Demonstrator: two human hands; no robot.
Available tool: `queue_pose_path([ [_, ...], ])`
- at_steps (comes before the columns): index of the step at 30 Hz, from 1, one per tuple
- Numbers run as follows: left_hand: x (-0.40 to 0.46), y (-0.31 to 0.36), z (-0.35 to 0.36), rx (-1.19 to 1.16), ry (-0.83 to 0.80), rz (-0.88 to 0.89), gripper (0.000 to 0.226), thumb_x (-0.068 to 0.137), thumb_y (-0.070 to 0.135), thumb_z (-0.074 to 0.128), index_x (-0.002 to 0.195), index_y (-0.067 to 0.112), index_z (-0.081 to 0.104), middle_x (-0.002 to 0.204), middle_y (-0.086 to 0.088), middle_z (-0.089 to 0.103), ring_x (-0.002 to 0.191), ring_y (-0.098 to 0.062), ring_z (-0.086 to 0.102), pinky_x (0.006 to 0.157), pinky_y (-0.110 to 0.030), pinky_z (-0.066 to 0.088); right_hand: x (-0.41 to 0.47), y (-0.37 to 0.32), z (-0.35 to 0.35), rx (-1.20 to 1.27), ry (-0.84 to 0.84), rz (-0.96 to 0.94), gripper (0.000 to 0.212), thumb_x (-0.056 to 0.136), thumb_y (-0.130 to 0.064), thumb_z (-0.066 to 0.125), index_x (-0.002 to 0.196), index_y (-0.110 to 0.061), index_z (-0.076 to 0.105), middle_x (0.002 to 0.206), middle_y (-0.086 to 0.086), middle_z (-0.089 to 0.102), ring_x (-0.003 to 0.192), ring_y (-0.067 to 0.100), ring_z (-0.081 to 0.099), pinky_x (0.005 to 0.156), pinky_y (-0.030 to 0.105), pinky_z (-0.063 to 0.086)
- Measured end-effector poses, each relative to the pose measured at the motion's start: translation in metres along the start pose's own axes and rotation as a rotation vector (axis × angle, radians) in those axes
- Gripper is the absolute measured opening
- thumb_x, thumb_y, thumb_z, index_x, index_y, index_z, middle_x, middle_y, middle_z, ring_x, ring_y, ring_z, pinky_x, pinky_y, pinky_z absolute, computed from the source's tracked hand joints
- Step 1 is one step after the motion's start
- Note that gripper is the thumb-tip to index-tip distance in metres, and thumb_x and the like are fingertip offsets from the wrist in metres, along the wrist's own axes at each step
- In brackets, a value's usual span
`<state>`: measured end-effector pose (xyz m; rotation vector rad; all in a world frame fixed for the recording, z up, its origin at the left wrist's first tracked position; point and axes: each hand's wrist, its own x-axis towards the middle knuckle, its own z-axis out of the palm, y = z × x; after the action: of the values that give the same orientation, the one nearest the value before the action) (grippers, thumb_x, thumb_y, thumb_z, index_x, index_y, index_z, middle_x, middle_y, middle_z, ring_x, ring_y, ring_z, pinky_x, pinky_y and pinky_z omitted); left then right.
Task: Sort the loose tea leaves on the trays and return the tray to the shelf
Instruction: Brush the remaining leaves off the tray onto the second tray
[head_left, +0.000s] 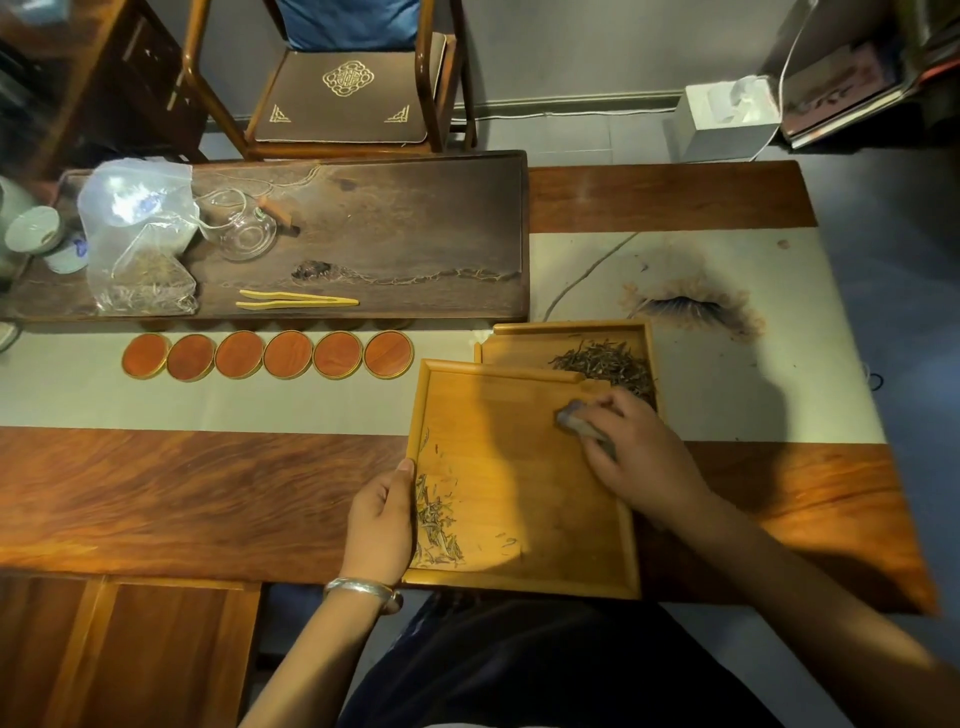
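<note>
Tea leaves (436, 514) lie along near tray (519, 483) left edge, bigger pile in far tray (597, 338) | left hand (382, 519) grips rim | right hand (631, 447) pinches blurred tool, perhaps a brush (584, 426) | risk: tilted tray spills leaves onto table (208, 493).

Dim warm light, blurred, dark-vignetted edges
</note>
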<state>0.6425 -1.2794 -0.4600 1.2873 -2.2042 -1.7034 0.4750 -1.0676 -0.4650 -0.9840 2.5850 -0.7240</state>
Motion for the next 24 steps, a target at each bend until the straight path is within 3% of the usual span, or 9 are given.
queue_pose_path([
  [8, -0.003, -0.003, -0.003, 0.019, 0.024, -0.020, 0.045, 0.099, 0.025, 0.043, 0.055, 0.016, 0.040, 0.055, -0.003, 0.042, 0.053, -0.013, 0.040, 0.057, -0.029, 0.032, 0.033, 0.020, 0.001, 0.045, 0.019, 0.168, 0.029, 0.093, -0.016, 0.054, 0.121, -0.012, 0.062, 0.108, 0.005, 0.051, 0.094, 0.017, 0.050, 0.076, 0.029, 0.045],
  [11, -0.003, -0.004, -0.003, -0.016, 0.021, -0.053, 0.042, 0.098, 0.026, 0.044, 0.058, 0.014, 0.043, 0.058, -0.005, 0.045, 0.056, -0.016, 0.042, 0.058, -0.029, 0.033, 0.031, 0.014, -0.002, 0.051, 0.094, 0.206, 0.030, 0.093, -0.016, 0.054, 0.122, -0.013, 0.061, 0.109, 0.005, 0.050, 0.096, 0.018, 0.050, 0.076, 0.026, 0.043],
  [13, -0.002, -0.004, -0.002, -0.067, 0.017, -0.079, 0.040, 0.099, 0.027, 0.044, 0.063, 0.009, 0.048, 0.063, -0.009, 0.049, 0.061, -0.019, 0.046, 0.062, -0.031, 0.036, 0.028, -0.002, -0.006, 0.116, 0.137, 0.144, 0.029, 0.092, -0.015, 0.056, 0.120, -0.014, 0.061, 0.110, 0.002, 0.050, 0.097, 0.015, 0.049, 0.074, 0.020, 0.039],
  [16, 0.002, -0.004, 0.002, -0.144, -0.001, -0.110, 0.041, 0.099, 0.027, 0.044, 0.076, -0.003, 0.058, 0.072, -0.014, 0.057, 0.067, -0.021, 0.052, 0.067, -0.030, 0.041, 0.027, -0.039, -0.005, 0.198, 0.074, -0.036, 0.029, 0.089, -0.017, 0.058, 0.118, -0.019, 0.062, 0.115, -0.004, 0.050, 0.101, 0.010, 0.047, 0.077, 0.015, 0.037],
  [20, 0.003, 0.000, 0.006, -0.183, -0.027, -0.082, 0.045, 0.099, 0.024, 0.044, 0.079, -0.015, 0.054, 0.073, -0.014, 0.056, 0.066, -0.020, 0.050, 0.055, -0.018, 0.041, 0.045, -0.078, 0.006, 0.116, -0.050, -0.254, 0.029, 0.090, -0.015, 0.056, 0.118, -0.017, 0.063, 0.119, 0.002, 0.054, 0.111, 0.017, 0.045, 0.084, 0.031, 0.045],
  [24, 0.002, 0.004, 0.009, -0.216, -0.060, -0.073, 0.044, 0.099, 0.023, 0.044, 0.086, -0.018, 0.056, 0.082, -0.015, 0.056, 0.074, -0.022, 0.049, 0.070, -0.031, 0.038, 0.061, -0.092, 0.020, -0.017, -0.126, -0.326, 0.032, 0.092, -0.012, 0.050, 0.122, -0.016, 0.060, 0.120, 0.004, 0.055, 0.111, 0.022, 0.043, 0.089, 0.039, 0.043],
])
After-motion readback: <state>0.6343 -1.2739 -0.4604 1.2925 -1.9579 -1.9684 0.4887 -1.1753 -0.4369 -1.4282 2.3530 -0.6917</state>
